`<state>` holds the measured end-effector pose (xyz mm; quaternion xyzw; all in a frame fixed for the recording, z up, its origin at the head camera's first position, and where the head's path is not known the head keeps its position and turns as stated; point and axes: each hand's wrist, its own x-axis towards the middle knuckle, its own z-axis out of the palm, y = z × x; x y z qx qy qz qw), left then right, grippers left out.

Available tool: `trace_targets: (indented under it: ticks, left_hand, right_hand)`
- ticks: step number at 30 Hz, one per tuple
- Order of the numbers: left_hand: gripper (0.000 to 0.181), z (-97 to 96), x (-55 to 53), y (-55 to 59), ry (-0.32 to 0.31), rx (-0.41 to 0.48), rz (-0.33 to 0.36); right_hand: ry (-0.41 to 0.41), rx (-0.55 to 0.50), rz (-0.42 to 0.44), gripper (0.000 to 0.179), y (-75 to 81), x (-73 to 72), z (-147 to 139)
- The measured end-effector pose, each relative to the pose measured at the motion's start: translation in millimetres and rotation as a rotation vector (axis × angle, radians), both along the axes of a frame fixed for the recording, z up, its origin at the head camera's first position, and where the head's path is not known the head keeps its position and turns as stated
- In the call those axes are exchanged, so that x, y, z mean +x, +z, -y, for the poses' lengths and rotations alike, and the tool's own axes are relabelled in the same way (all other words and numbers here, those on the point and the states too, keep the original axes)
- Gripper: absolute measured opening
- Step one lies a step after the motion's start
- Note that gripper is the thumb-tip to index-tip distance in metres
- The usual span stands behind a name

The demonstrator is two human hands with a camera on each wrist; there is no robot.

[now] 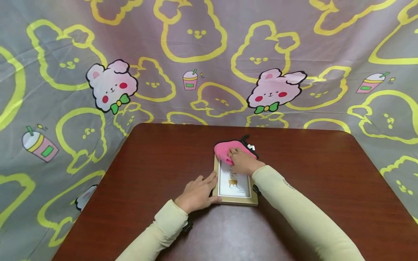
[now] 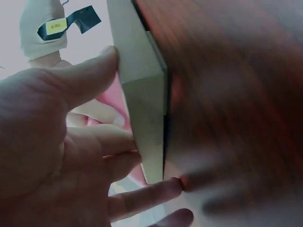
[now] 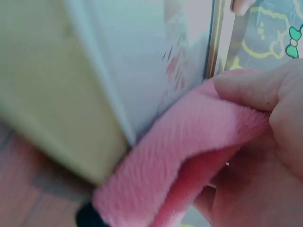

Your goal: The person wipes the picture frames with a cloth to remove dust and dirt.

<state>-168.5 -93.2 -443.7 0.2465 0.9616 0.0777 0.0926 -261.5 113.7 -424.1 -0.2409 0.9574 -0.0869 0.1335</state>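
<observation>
The right hand (image 1: 243, 162) grips a pink plush cloth (image 1: 223, 148) against the framed picture (image 1: 234, 186); the left hand (image 1: 197, 194), fingers extended, touches the frame's left side.

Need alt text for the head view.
A person's right hand holds a pink cloth against the far end of a framed picture lying on a brown table; the left hand touches the picture's left edge. Patterned fabric hangs behind.

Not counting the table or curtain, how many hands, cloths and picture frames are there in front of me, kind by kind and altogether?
Hands, being the left hand and right hand: 2
Pink cloth: 1
Picture frame: 1
Total: 4
</observation>
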Motion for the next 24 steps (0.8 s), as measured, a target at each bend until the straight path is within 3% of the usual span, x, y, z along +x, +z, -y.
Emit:
trace_targets:
  ticks: [6,12,24]
  left_hand:
    - [0.078,-8.4,-1.5,-0.4,-0.011,0.000,0.015]
    - [0.077,-11.5,-1.9,2.5,0.007,-0.034,0.034]
    - [0.075,-11.9,-3.5,5.7,-0.015,-0.069,0.053]
  right_hand:
    - [-0.028,-0.028,0.038,0.058,3.1,6.3,-35.3]
    - [-0.080,-0.039,0.004,0.060,0.2,15.2,-61.9]
    - [0.032,0.011,-0.082,0.054,0.2,3.8,-7.7]
